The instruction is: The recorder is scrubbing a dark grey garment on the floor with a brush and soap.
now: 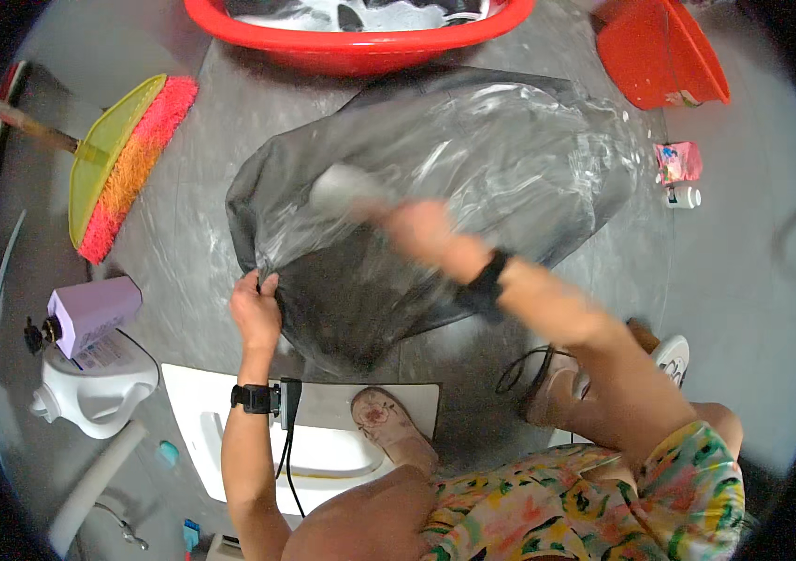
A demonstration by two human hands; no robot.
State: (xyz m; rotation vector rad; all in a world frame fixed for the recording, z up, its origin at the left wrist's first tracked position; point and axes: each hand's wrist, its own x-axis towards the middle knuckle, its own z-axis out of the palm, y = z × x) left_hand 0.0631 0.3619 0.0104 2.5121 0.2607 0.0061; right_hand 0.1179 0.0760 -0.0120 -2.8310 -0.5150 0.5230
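A dark grey garment or cloth [482,161], wet and streaked with white suds, lies spread on the grey tiled floor. My left hand [256,308] pinches its left edge between thumb and fingers. Over the middle of the cloth, my right hand [419,228] is closed on a whitish brush-like tool [345,191]. Motion blur hides the tool's exact kind and whether it touches the cloth.
A red basin [363,43] with sudsy dark items stands beyond the cloth, a red bucket [661,56] at upper right. Left are a colourful broom [135,168], a purple bottle [96,312] and a white jug [100,389]. A squat toilet [328,449] lies beneath me.
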